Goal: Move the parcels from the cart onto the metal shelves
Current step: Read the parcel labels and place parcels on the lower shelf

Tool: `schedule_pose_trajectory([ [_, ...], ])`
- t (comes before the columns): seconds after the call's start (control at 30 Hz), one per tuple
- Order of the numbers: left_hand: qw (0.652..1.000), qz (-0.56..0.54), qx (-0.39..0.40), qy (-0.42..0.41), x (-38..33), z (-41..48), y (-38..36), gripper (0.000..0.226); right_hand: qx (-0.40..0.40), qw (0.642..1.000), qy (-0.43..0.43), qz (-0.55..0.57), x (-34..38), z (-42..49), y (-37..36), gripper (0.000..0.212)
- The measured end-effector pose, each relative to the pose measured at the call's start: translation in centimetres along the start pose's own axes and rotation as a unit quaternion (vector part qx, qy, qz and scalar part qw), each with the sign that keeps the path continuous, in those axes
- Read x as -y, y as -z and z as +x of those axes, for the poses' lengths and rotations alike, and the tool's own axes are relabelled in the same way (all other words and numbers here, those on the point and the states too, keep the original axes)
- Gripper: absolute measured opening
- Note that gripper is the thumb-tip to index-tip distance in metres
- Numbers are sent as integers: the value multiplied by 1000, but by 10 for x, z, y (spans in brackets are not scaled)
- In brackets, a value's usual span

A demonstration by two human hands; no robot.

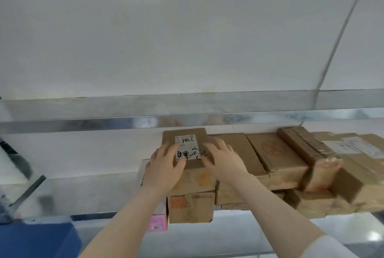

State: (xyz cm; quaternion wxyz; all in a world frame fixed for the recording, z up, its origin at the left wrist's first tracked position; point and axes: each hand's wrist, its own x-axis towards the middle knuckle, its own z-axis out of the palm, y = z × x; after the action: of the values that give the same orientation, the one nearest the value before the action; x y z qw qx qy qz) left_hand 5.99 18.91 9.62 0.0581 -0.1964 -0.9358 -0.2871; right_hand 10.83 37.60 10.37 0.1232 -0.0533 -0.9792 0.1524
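Here I see the metal shelf [83, 193] stretching across my view, with a second shelf's rail [124, 112] above it. Along its right half, cardboard boxes [276, 158] lie stacked side by side up to the front edge. At the left end of that row, the labelled parcel [185, 133] sits atop brown cartons [191, 208], with a pink box [159, 222] just beside them. My left hand [166, 166] and right hand [223, 160] rest on the parcel's top, fingers [166, 150] spread apart and flat, either side of its white label [187, 143] marked 98LL.
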Motion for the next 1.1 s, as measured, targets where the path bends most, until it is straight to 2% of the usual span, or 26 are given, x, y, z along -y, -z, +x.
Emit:
schedule_pose_trajectory([
  [0.13,998,-39,39,40,27,29,-12,50,47,996,-7,79,2,25,-28,47],
  [0.2,996,-63,47,35,35,31,-21,48,46,992,-11,116,2,30,-44,48],
  [0.43,995,-103,-10,9,36,21,-28,46,17,989,-3,147,2,27,-54,49],
  [0.6,993,-100,-44,35,58,-15,-7,44,22,986,40,163,35,11,-60,47],
  [0.77,985,-69,-121,100,101,-84,43,43,28,974,141,177,115,-8,-74,44],
  [0.87,966,-29,-192,169,135,-144,82,44,58,954,216,199,185,-23,-92,42],
  [0.97,940,9,-250,233,170,-217,116,47,117,918,290,242,261,-51,-117,43],
  [1.1,893,61,-287,342,213,-333,151,52,184,857,399,270,361,-115,-153,44],
])
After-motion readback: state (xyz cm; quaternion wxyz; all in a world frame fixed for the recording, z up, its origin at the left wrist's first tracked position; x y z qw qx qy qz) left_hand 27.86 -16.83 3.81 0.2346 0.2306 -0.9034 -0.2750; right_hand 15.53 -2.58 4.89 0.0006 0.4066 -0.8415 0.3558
